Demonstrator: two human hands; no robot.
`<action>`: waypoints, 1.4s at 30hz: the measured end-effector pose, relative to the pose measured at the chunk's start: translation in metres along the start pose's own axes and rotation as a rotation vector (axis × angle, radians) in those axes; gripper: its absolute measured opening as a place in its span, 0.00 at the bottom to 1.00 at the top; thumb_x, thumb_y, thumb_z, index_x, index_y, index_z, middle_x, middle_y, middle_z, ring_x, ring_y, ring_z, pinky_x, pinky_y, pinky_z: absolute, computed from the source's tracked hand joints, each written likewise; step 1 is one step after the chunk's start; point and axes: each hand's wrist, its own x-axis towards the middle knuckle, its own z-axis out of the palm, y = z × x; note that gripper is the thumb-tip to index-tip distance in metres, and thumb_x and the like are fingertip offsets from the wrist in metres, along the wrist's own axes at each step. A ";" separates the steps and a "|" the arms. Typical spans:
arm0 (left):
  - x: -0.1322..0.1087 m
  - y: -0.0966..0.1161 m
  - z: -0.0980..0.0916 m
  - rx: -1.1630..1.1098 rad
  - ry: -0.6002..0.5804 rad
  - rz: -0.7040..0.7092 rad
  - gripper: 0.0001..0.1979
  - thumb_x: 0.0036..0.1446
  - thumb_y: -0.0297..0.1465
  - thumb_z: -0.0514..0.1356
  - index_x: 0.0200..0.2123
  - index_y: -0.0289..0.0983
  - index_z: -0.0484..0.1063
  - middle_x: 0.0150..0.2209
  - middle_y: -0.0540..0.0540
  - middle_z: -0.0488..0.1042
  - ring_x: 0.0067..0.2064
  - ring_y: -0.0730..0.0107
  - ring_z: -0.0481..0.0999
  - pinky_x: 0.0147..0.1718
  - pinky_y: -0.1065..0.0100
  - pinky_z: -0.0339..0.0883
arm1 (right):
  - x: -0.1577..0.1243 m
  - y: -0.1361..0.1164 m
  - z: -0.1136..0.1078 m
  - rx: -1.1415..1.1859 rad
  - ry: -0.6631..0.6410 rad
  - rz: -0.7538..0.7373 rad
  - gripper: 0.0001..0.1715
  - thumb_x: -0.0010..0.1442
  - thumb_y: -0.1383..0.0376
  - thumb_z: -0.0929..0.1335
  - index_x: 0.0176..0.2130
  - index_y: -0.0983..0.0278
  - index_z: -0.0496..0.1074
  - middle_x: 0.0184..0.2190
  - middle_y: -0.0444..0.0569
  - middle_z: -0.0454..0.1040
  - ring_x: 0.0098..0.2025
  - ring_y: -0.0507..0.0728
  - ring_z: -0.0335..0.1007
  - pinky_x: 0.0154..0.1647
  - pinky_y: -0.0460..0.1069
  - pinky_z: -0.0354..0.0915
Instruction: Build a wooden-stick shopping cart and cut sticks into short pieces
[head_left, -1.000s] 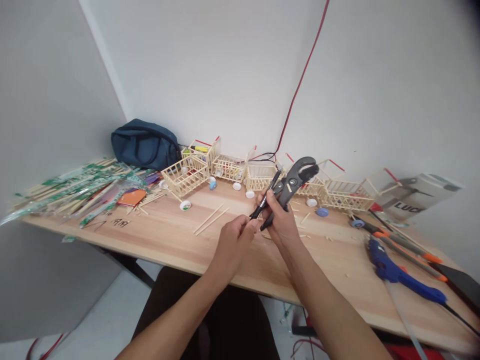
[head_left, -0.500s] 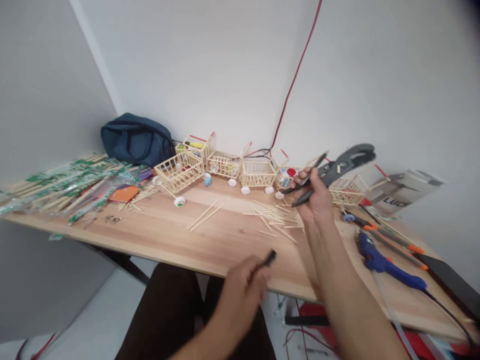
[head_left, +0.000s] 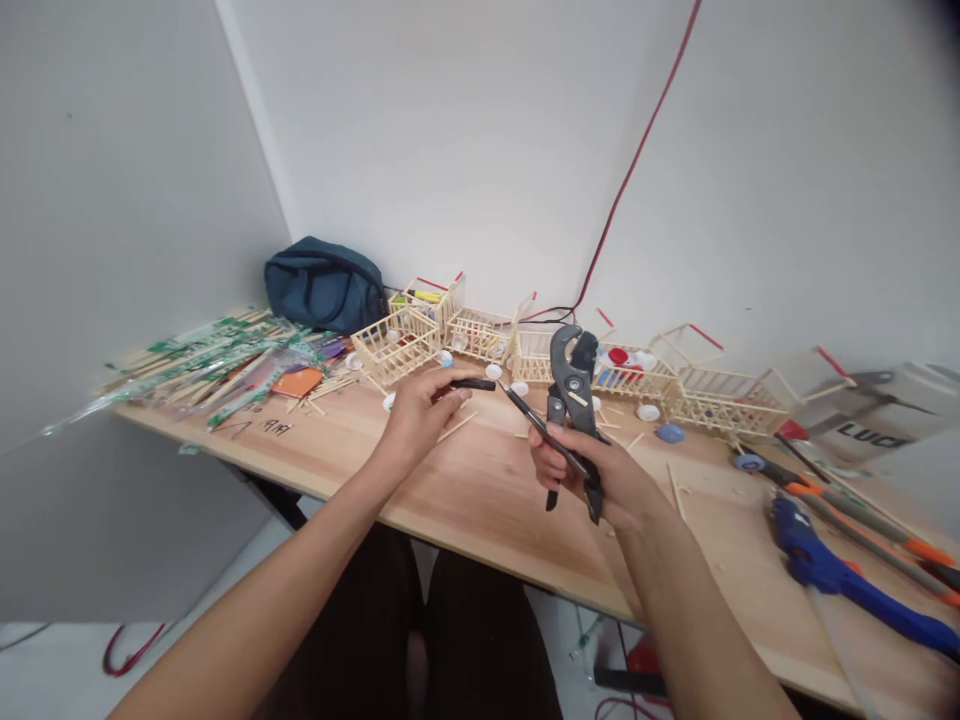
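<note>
My left hand pinches a short black pen cap between thumb and fingers, above the middle of the table. Just right of it, the tip of a dark pen points toward the cap, with a small gap between them. My right hand is closed around both that pen and a pair of dark grey cutting pliers. The pliers stand with their curved head up and handles down. Thin wooden sticks lie on the table behind my hands, partly hidden by them.
Small stick-built carts with bottle-cap wheels line the wall. At left are bagged sticks, a blue pouch and an orange piece. A blue glue gun and orange-handled tools lie at right on the wooden table.
My left hand has risen from the table's front edge with the cap, toward the pen. My right hand has come lower and left, turning the pliers upright. The view has shifted too.
</note>
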 end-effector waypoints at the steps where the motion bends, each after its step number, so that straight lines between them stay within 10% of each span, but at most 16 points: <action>1: 0.000 0.000 -0.002 -0.012 -0.003 0.004 0.15 0.55 0.30 0.59 0.45 0.38 0.79 0.31 0.48 0.75 0.24 0.78 0.63 0.22 0.74 0.59 | -0.001 0.001 0.001 -0.007 0.003 0.012 0.15 0.56 0.55 0.71 0.33 0.66 0.74 0.19 0.40 0.58 0.22 0.48 0.52 0.25 0.46 0.55; 20: 0.006 0.011 -0.029 0.303 -0.318 0.307 0.11 0.58 0.28 0.58 0.41 0.39 0.80 0.39 0.43 0.80 0.41 0.65 0.75 0.43 0.67 0.64 | -0.002 0.011 0.003 -0.091 -0.016 0.148 0.17 0.56 0.55 0.73 0.34 0.67 0.75 0.20 0.41 0.61 0.23 0.48 0.56 0.26 0.46 0.56; 29: -0.004 0.024 -0.033 0.076 -0.464 0.067 0.09 0.54 0.30 0.61 0.39 0.35 0.77 0.35 0.45 0.77 0.35 0.69 0.74 0.35 0.70 0.66 | 0.010 0.009 0.010 -0.338 -0.049 0.015 0.20 0.56 0.52 0.72 0.32 0.67 0.74 0.19 0.43 0.66 0.24 0.50 0.61 0.28 0.47 0.59; 42: -0.009 0.017 -0.034 0.068 -0.424 0.082 0.10 0.57 0.36 0.62 0.36 0.36 0.80 0.33 0.42 0.78 0.35 0.67 0.75 0.36 0.69 0.67 | 0.023 0.019 0.016 -0.318 -0.099 0.007 0.19 0.56 0.52 0.72 0.33 0.66 0.72 0.22 0.43 0.65 0.23 0.50 0.59 0.25 0.46 0.57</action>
